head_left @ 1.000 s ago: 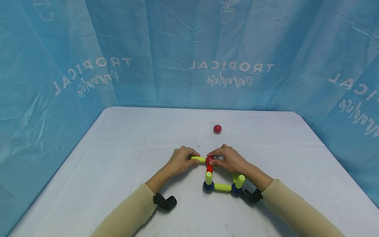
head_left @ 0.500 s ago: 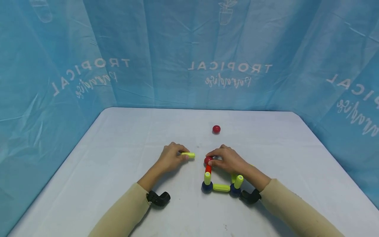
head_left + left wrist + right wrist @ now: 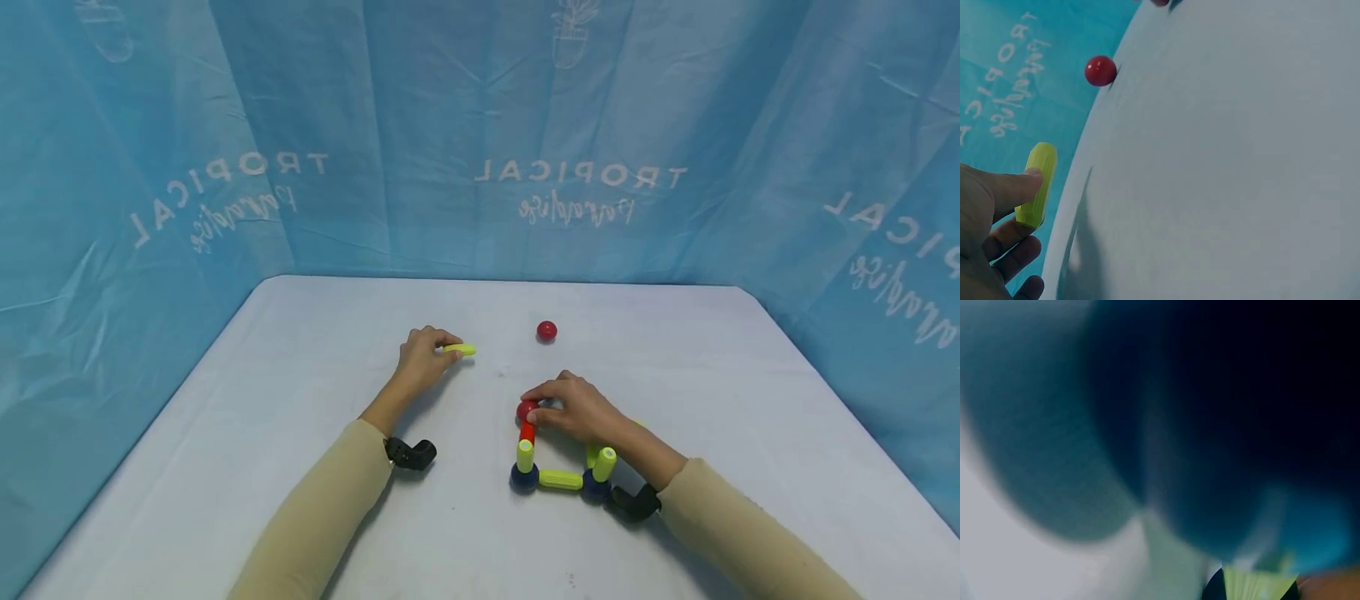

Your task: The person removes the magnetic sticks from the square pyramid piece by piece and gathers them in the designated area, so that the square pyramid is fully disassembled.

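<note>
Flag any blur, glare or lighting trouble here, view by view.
Head: evenly lit, soft shadows on the white table. Left wrist: dimmer, but the yellow rod reads clearly; a small glint on the red ball. Right wrist: badly blurred, a dark blue shape filling most of it; a ribbed yellow piece below looks sharper.

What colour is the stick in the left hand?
Yellow-green stick; the left wrist view shows it best.
</note>
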The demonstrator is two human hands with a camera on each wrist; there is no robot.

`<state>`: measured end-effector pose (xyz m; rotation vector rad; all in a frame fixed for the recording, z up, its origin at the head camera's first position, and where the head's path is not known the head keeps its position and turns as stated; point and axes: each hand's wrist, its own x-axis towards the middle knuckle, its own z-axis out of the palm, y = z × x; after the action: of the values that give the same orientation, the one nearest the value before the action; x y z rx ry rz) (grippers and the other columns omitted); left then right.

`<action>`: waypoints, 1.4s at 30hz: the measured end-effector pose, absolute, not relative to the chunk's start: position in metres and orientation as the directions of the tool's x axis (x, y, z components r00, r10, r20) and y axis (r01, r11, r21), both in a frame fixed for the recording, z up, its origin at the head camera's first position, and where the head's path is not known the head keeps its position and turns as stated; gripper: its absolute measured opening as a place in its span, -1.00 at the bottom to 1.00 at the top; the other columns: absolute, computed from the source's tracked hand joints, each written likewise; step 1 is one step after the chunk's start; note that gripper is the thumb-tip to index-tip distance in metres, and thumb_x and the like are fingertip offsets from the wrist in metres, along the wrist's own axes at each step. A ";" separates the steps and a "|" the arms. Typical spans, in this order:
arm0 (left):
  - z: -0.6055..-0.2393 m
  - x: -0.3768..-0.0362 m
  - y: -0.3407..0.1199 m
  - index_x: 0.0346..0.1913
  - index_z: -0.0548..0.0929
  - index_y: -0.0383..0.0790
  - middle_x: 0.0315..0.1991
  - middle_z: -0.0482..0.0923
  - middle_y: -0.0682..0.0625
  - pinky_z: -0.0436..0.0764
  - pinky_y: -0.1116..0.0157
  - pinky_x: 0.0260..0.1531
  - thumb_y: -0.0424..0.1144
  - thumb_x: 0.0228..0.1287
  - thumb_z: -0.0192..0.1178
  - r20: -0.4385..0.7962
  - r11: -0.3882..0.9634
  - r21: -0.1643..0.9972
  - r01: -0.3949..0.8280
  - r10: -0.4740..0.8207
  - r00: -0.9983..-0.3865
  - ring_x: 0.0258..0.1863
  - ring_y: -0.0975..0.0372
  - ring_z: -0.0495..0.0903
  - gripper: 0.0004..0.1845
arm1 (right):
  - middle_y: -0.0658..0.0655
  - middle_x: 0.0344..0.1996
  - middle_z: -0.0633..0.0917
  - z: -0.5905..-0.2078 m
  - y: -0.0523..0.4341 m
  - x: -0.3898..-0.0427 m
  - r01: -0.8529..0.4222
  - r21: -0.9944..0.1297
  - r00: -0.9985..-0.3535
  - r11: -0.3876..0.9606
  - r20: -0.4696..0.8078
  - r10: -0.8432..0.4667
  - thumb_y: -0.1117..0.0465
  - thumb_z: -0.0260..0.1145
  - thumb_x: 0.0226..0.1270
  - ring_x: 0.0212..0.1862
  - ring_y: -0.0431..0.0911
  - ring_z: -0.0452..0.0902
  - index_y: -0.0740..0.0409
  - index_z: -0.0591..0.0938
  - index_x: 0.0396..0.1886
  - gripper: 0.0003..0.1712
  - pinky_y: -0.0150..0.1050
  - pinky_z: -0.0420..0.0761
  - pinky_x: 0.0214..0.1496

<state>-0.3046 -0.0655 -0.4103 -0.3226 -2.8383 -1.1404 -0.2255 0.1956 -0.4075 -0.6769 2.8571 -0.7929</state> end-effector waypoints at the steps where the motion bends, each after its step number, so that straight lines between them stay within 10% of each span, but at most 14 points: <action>1: -0.411 -0.310 -0.062 -0.03 0.68 -0.12 -0.06 0.56 -0.10 0.26 0.01 0.08 -0.17 0.24 0.24 0.132 0.710 0.672 0.208 0.162 -0.978 -0.01 0.05 0.39 -0.74 | -0.09 -0.17 0.69 -0.408 0.195 -0.225 -0.389 -0.515 -0.897 0.764 0.021 -0.442 0.01 0.38 0.16 -0.15 -0.15 0.38 -0.09 0.66 0.04 -0.59 -0.32 0.40 -0.24; 28: -0.426 -0.342 -0.034 0.06 0.64 -0.02 0.00 0.57 -0.04 0.20 0.00 0.19 -0.17 0.21 0.26 0.094 0.818 0.558 0.137 0.102 -0.990 0.10 0.04 0.37 -0.67 | -0.09 -0.11 0.70 -0.404 0.193 -0.221 -0.416 -0.482 -0.886 0.771 0.025 -0.463 0.02 0.40 0.14 -0.11 -0.12 0.38 -0.09 0.64 0.08 -0.54 -0.31 0.38 -0.21; 42: -0.413 -0.274 -0.055 -0.03 0.66 -0.10 -0.06 0.57 -0.06 0.24 0.02 0.07 -0.24 0.27 0.17 0.237 0.663 0.693 0.283 0.161 -0.958 0.02 0.07 0.36 -0.76 | -0.10 -0.08 0.72 -0.392 0.194 -0.222 -0.527 -0.266 -0.844 0.807 0.053 -0.534 0.01 0.47 0.04 -0.12 -0.18 0.33 -0.11 0.65 0.05 -0.49 -0.25 0.30 -0.12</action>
<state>-0.2738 -0.0552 -0.4126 -0.3660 -2.7215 -1.1744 -0.2218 0.1945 -0.3921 -0.8705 2.9627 -0.4255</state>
